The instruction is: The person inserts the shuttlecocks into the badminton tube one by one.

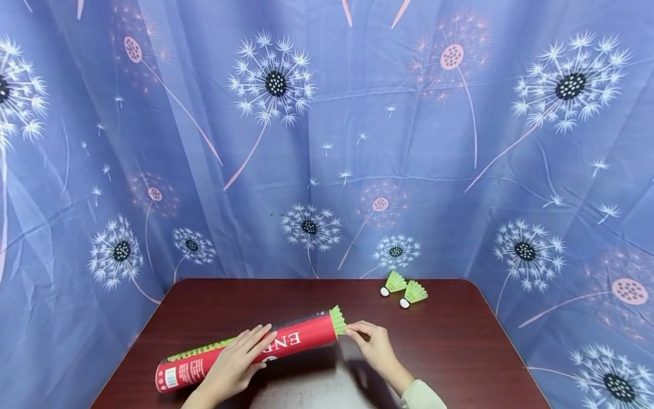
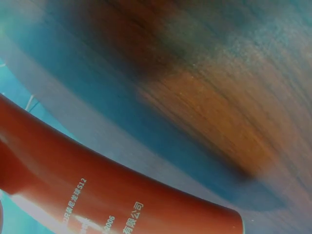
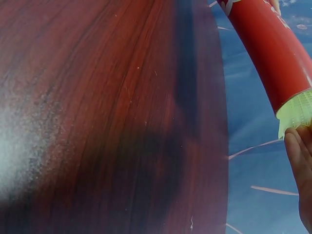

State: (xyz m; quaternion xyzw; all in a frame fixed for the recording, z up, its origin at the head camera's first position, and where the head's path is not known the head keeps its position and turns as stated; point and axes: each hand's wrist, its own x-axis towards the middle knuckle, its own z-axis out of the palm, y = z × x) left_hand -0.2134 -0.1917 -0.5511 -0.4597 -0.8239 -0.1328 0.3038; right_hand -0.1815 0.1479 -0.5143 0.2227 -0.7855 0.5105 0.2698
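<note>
A red shuttlecock tube (image 1: pixel 306 336) with white lettering lies slanted across the left and middle of the table, its right end higher in the head view. My left hand (image 1: pixel 235 360) holds it around its middle, fingers over the top and thumb on the near side. From the tube's right mouth sticks the pale green skirt of a shuttlecock (image 1: pixel 337 320); the rest of it is hidden inside. My right hand (image 1: pixel 375 346) pinches that skirt's edge between thumb and fingers. Through a clear strip along the tube, more green shuttlecocks (image 1: pixel 201 349) show.
Two loose green shuttlecocks with white heads, a left one (image 1: pixel 394 282) and a right one (image 1: pixel 414 293), lie at the back right of the dark wooden table (image 1: pixel 460 346). A blue dandelion-patterned curtain (image 1: pixel 337 142) surrounds the back and sides.
</note>
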